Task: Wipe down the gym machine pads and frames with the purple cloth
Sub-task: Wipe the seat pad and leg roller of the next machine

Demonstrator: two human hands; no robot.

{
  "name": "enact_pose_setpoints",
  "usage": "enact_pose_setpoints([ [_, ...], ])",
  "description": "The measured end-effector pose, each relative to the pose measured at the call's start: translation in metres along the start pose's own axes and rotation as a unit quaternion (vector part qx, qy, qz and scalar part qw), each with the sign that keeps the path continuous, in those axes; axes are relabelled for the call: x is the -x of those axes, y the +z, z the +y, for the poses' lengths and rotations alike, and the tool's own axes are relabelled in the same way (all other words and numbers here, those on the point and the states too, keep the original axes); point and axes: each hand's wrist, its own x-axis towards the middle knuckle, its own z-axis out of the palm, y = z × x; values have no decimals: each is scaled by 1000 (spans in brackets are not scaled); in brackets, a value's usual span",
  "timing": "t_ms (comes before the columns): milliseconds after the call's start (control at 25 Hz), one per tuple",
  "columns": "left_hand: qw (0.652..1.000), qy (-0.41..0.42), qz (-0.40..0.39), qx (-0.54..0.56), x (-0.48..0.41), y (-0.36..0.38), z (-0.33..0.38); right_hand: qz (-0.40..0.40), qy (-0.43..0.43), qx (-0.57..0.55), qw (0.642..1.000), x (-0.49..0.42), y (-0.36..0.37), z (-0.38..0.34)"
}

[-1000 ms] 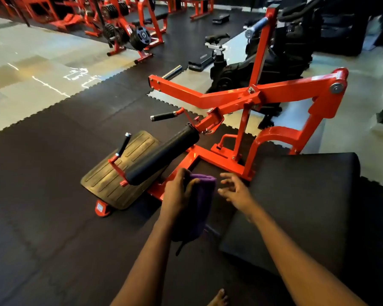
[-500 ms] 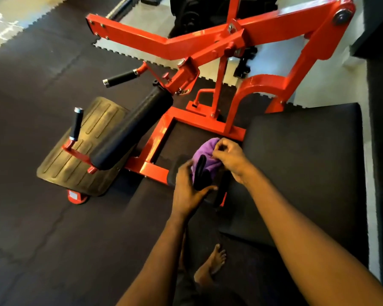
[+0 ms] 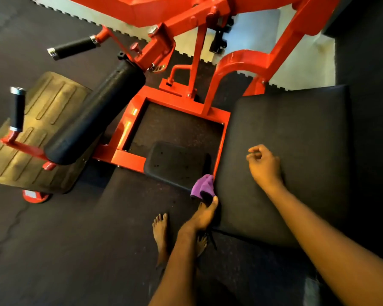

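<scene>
Most wiping seems left to do: my left hand point(image 3: 205, 215) holds the bunched purple cloth point(image 3: 202, 186) at the left edge of the broad black vinyl seat pad point(image 3: 296, 140), beside the red steel frame point(image 3: 179, 100). My right hand point(image 3: 264, 166) hovers loosely curled and empty.

Purple cloth point(image 3: 202, 186): my left hand point(image 3: 205, 214) is covering its lower end, and shadow is swallowing the fold beneath.
Left fingertips: they are hiding under the cloth; only my thumb point(image 3: 215, 199) is showing.
Red frame point(image 3: 186, 9): the top edge is cutting off its upper arms.
Footplate point(image 3: 38, 138): the left edge is clipping its corner.
Right foot point(image 3: 201, 242): my left forearm point(image 3: 177, 261) is hiding most of it.
Right forearm point(image 3: 318, 235): the bottom edge is cutting it off, as with the left.
Dark strip point(image 3: 208, 164) above the cloth: I am failing to tell what it is.
</scene>
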Motion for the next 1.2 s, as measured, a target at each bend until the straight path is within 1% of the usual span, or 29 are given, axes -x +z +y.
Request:
enact_pose_setpoints([
  [80, 999, -3, 26, 20, -18, 5, 2, 11, -49, 6, 999, 8, 2, 7],
  [200, 995, -50, 86, 31, -41, 6, -6, 21, -117, 6, 993, 8, 11, 19],
  [320, 986, -82, 97, 104, -33, 10, -23, 24, -127, 26, 991, 6, 14, 23],
  [400, 986, -82, 90, 114, -21, 10, -28, 28, -142, 49, 988, 6, 15, 23],
  [480, 988, -55, 90, 114, -21, 9, -17, 25, -148, 54, 987, 3, 15, 24],
  [600, 991, 13, 98, 85, -66, 0, 29, 35, -120, 22, 992, -5, 15, 25],
  [680, 990, 21, 130, 58, -108, -5, 51, 43, -120, 4, 992, -9, 14, 25],
  [720, 990, 16, 131, 46, -123, -3, 54, 60, -125, -3, 990, -14, 12, 23],
  [760, 989, 13, 142, 35, -116, -3, 67, 83, -129, -5, 988, -21, 10, 20],
  [800, 990, -3, 130, 46, -104, -3, 72, 105, -136, 5, 985, -27, 6, 17],
  [840, 990, -24, 118, 67, -85, -3, 77, 129, -148, 30, 980, -37, 1, 14],
  [880, 991, -10, 112, 74, -75, -1, 71, 149, -159, 66, 974, -48, -5, 11],
  [960, 991, -43, 101, 76, -71, 2, 50, 154, -157, 166, 961, -80, -18, 10],
  [1000, 993, -28, 83, 84, -80, 0, 50, 135, -146, 219, 955, -98, -23, 9],
  [1040, 995, -30, 30, 93, -91, -7, 60, 102, -135, 270, 948, -117, -29, 9],
  [1080, 996, -8, 14, 90, -108, -15, 72, 60, -130, 319, 937, -133, -34, 8],
  [1160, 995, 30, 53, 84, -190, -22, 72, -12, -138, 412, 901, -154, -35, 10],
  [1200, 994, 31, 67, 78, -222, -21, 77, -39, -153, 449, 879, -154, -29, 11],
])
